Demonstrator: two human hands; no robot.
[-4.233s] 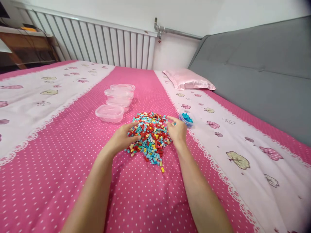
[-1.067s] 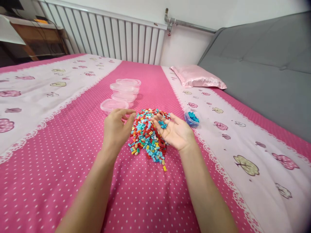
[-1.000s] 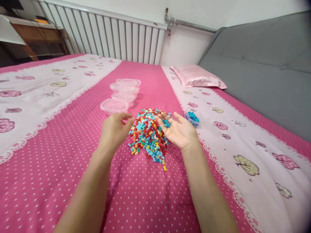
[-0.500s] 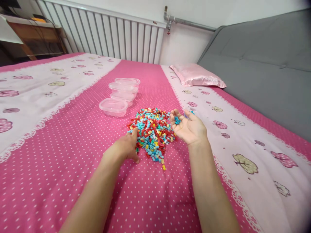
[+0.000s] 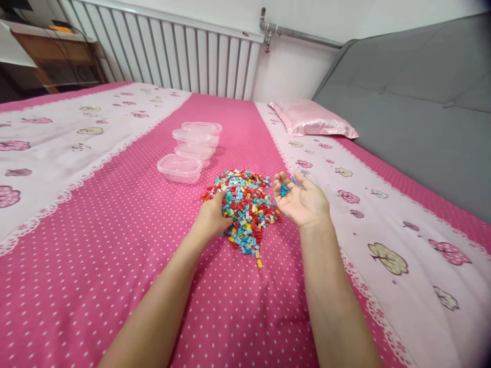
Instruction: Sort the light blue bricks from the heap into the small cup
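A heap of small toy building bricks (image 5: pixel 245 204) in red, blue, yellow, green and white lies on the pink dotted sheet. At its left side my left hand (image 5: pixel 211 214) rests against the bricks, thumb and fingers apart. To the right of the heap, my right hand (image 5: pixel 303 202) is turned palm up with its fingers curled. Several small blue bricks (image 5: pixel 284 190) sit in those fingers. Just behind that hand, a clear container (image 5: pixel 298 175) is mostly hidden.
Several clear plastic boxes (image 5: pixel 179 168) stand in a row beyond the heap, to the left. A pink pillow (image 5: pixel 310 118) lies at the back right against a grey padded headboard (image 5: pixel 414 102). A white radiator (image 5: pixel 172 51) runs along the wall.
My left hand has moved right and forward, further onto the left side of the brick heap. My right hand has shifted slightly right, still cupping the blue bricks.
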